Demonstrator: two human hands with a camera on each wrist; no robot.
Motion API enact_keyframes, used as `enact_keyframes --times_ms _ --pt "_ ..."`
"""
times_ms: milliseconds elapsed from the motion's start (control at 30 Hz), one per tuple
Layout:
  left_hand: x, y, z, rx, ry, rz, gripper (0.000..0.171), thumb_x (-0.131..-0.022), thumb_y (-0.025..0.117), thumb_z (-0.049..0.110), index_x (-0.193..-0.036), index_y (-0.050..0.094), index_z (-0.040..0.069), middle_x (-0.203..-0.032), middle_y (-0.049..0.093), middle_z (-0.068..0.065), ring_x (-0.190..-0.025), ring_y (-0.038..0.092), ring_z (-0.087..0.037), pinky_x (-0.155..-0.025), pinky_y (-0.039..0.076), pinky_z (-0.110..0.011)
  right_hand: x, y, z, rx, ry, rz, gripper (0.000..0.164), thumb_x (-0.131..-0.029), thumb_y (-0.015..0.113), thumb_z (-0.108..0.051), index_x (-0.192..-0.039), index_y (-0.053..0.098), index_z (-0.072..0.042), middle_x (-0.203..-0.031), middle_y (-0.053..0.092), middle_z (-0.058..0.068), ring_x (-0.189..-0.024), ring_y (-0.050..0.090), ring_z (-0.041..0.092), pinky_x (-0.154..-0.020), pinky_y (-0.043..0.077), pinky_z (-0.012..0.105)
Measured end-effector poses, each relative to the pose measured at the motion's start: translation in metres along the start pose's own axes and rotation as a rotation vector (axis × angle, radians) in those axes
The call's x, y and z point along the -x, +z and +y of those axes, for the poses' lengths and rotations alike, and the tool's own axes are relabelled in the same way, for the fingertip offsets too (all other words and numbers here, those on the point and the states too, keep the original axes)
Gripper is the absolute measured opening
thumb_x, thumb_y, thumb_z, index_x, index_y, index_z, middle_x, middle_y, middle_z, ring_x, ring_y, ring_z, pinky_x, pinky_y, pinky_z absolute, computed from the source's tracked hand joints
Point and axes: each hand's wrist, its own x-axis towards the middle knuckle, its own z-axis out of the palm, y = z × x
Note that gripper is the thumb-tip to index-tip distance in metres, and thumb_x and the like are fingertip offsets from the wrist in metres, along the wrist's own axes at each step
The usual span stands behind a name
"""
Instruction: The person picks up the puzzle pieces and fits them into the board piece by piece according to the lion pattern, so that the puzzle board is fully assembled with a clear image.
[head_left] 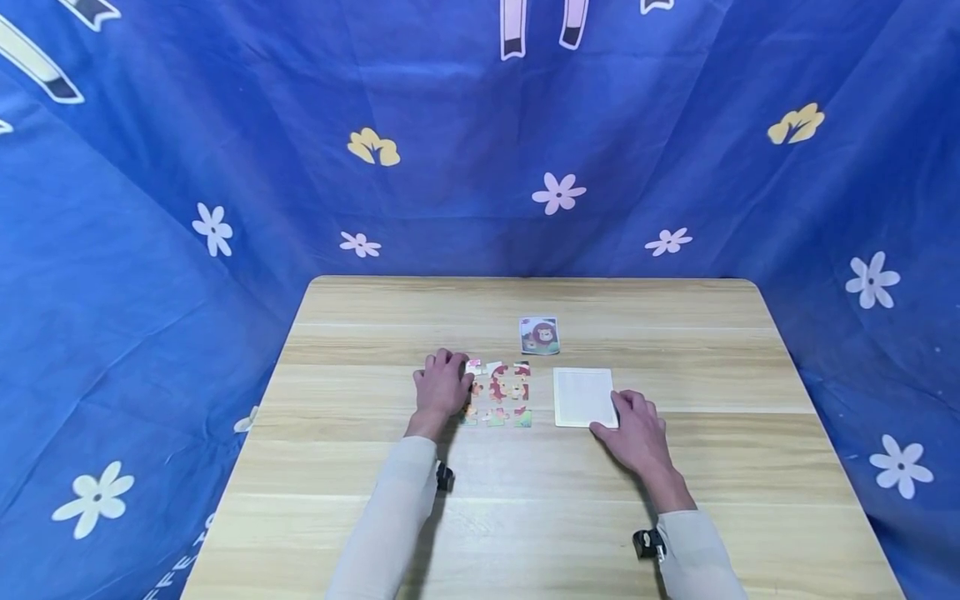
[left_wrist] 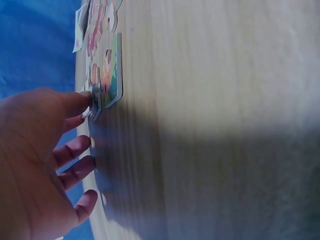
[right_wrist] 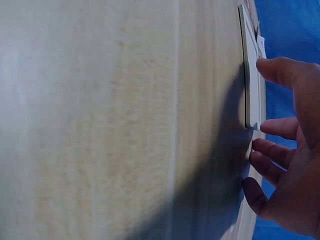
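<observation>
So the pieces (head_left: 497, 417) are little jigsaw bits, spread in loose rows just left of the tabletop's (head_left: 525, 517) middle, with small gaps between them. Colours are pretty cheerful: reddish-brown mane and a yellowish face in the middle bits, pink and white up top, green along the bottom row. They've got the usual knobs and notches, and close up they look fairly thick, with pale cut edges (the nearest one has a straight side and a rounded corner).

The left hand (head_left: 441, 385) is at the left edge of the bunch, thumb and fingers bent, thumb tip right up against a piece; can't tell if it's actually pinching it or just touching.

Right of the pieces sits the tray (head_left: 585, 397), plain white, squarish, flat on the wood with a low raised rim. The right hand (head_left: 637, 429) grips it by the near right corner, thumb at the near edge, index finger round the side.

Just beyond, between pieces and tray, lies the card (head_left: 540, 335), printed with a brown-maned lion and a smaller animal at lower left.
</observation>
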Motion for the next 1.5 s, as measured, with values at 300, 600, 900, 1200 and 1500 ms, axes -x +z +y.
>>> enact_keyframes --times_ms 300,600,900,1200,1500 --pt "-0.001 0.002 0.001 0.054 0.002 0.029 0.038 -0.092 0.062 0.032 -0.128 0.057 0.020 -0.126 0.055 -0.008 -0.120 0.046 -0.030 -0.099 0.027 -0.057 0.000 0.000 0.002 -0.002 -0.010 0.031 0.075 -0.081 0.070 -0.043 -0.139 0.049 -0.001 -0.139 0.046 0.018 -0.125 0.041 0.038 -0.090 0.033 0.054" --pt "-0.001 0.008 -0.002 0.101 0.013 0.083 0.035 -0.093 0.062 0.027 -0.126 0.057 0.019 -0.125 0.061 -0.004 -0.113 0.050 -0.028 -0.098 0.024 -0.056 0.000 0.002 0.002 0.009 -0.007 0.032 0.074 -0.080 0.071 -0.043 -0.138 0.050 -0.001 -0.140 0.046 0.018 -0.126 0.041 0.038 -0.089 0.034 0.053" --pt "-0.001 0.010 -0.004 0.194 -0.012 0.118 0.036 -0.091 0.066 0.021 -0.126 0.058 0.021 -0.106 0.068 -0.002 -0.104 0.054 -0.026 -0.099 0.023 -0.051 0.000 0.002 0.002 0.000 -0.008 0.045 0.073 -0.079 0.072 -0.041 -0.137 0.052 -0.001 -0.139 0.047 0.017 -0.125 0.042 0.037 -0.089 0.035 0.053" --pt "0.002 0.010 -0.002 0.236 0.017 0.131 0.033 -0.091 0.066 0.022 -0.124 0.060 0.020 -0.099 0.068 -0.001 -0.098 0.056 -0.025 -0.095 0.026 -0.051 0.000 0.001 0.003 0.007 0.004 0.030 0.075 -0.080 0.071 -0.043 -0.139 0.049 -0.001 -0.141 0.045 0.017 -0.127 0.040 0.037 -0.092 0.033 0.055" --pt "0.008 0.009 0.001 0.253 0.038 0.154 0.030 -0.092 0.065 0.024 -0.121 0.059 0.018 -0.089 0.065 0.003 -0.093 0.061 -0.025 -0.092 0.028 -0.049 0.002 0.004 0.004 0.005 -0.004 0.030 0.075 -0.080 0.071 -0.044 -0.138 0.050 -0.002 -0.141 0.045 0.017 -0.127 0.040 0.037 -0.092 0.034 0.055"
